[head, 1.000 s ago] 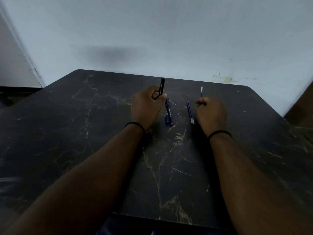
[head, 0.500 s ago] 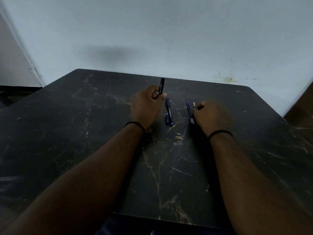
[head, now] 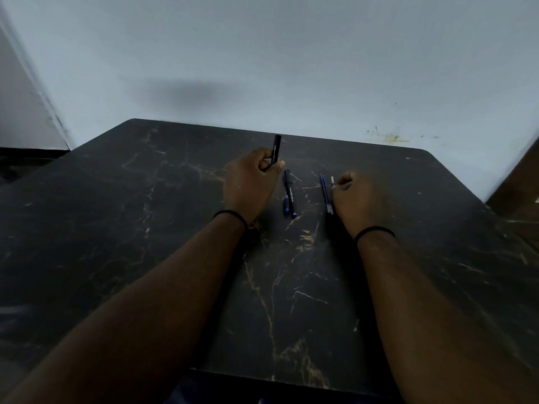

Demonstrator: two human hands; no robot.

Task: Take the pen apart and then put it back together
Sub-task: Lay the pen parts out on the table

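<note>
My left hand (head: 250, 182) is closed around a black pen barrel (head: 276, 148), which stands upright out of the fist. Just right of that hand a second black pen with white lettering (head: 290, 196) lies on the dark marble table (head: 145, 228), with a small blue piece (head: 286, 206) beside it. Further right a thin blue refill (head: 323, 189) lies flat. Next to it lies a pale thin refill (head: 331, 196), and the fingertips of my right hand (head: 360, 199) pinch its upper part against the table.
The table's far edge runs along a pale wall (head: 291, 68). A brown surface (head: 519, 185) shows past the right corner, and a dark floor strip (head: 26, 158) lies at the far left.
My right hand has come down and toward me, bringing the pale refill from upright in the air to flat beside the blue refill. The left hand has stayed put.
</note>
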